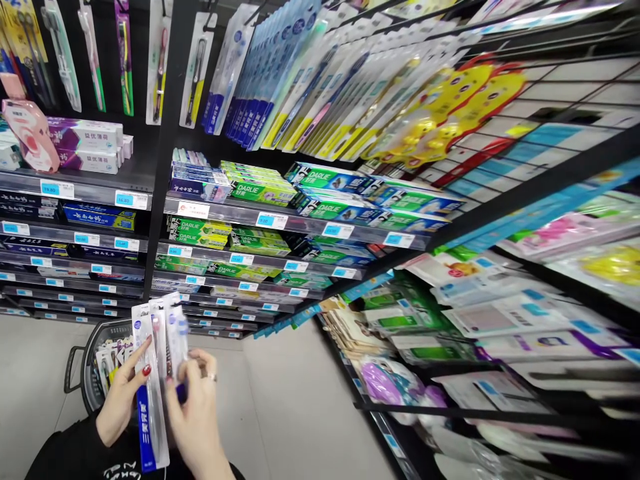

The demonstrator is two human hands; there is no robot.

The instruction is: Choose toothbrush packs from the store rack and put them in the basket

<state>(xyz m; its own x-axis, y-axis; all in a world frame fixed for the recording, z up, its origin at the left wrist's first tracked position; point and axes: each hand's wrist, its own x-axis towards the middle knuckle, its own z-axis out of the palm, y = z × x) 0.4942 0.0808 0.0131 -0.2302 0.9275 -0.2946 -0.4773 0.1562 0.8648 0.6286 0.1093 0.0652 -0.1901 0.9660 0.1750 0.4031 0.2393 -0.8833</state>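
Observation:
Low in the view, my left hand (123, 395) grips a packaged toothbrush (156, 407) in a clear blister with a blue lower end, held upright. Several more toothbrush packs (159, 327) stand fanned out just behind it. My right hand (196, 407) is closed on a blurred white and blue toothbrush pack (177, 331) at the right of the bunch, thumb and fingers pinching it. Beneath and behind my hands is a dark shopping basket (86, 373) with packaged toothbrushes inside.
Shelves ahead hold toothpaste boxes (260, 183) with price tags along the edges. Above them, toothbrush packs (270, 73) hang in rows from hooks. A rack on the right carries more packaged goods (400, 323). Pale floor tiles (280, 400) lie below.

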